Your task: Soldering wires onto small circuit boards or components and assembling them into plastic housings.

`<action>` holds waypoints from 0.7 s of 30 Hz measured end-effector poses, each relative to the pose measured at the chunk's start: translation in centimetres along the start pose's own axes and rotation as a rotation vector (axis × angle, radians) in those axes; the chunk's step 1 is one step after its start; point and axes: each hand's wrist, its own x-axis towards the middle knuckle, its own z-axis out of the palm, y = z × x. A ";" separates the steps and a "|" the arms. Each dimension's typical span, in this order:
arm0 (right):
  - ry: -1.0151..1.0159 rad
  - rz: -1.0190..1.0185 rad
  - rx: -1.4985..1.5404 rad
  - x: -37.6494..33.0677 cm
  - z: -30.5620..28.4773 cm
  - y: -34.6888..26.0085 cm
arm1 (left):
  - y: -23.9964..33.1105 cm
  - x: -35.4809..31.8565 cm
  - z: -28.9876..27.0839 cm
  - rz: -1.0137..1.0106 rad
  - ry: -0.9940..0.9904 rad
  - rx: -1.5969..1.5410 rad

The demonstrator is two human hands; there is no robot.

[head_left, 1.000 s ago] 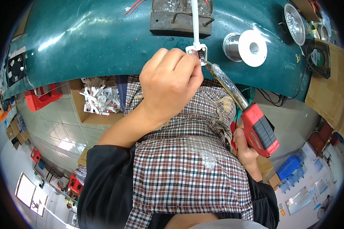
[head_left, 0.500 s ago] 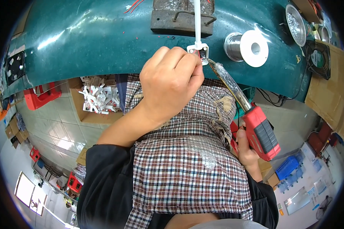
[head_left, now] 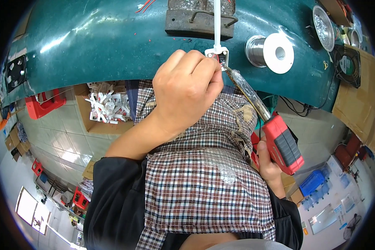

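At the bench's near edge sits a small white plastic housing (head_left: 212,51), with a white cable (head_left: 217,27) running up from it. Over its left side, my left hand (head_left: 186,89) is closed in a pinch; a bit of red wire (head_left: 218,58) shows at its fingertips, which hide most of it. My right hand (head_left: 270,168) grips a red and black soldering iron (head_left: 281,143) from below. The iron slants up and left, its tip at the lower right of the housing's opening. Whether the tip touches metal inside is too small to tell.
A heavy metal block (head_left: 179,25) with a bent rod lies beyond the housing. Right of it stands a solder spool (head_left: 275,54). Farther right are a metal bowl (head_left: 323,28) and a small fan (head_left: 346,64). A carton (head_left: 85,112) of white parts stands below the bench, left.
The iron's tip has shifted slightly left and down, farther into the housing's lower opening. My left hand keeps its pinch in nearly the same place.
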 end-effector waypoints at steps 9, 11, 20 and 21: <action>0.150 -0.056 0.458 1.3 0.4 -1.4 | 0.1 0.2 0.0 -0.002 -0.014 0.011; 0.308 -0.065 0.639 2.2 0.6 -1.3 | 0.1 0.2 0.0 -0.005 -0.010 0.015; 0.386 -0.246 0.552 8.0 -1.2 -3.2 | 0.1 0.0 0.0 -0.011 -0.005 0.017; 0.428 -0.254 0.533 8.6 -1.1 -3.3 | 0.1 0.0 0.0 -0.016 -0.009 0.020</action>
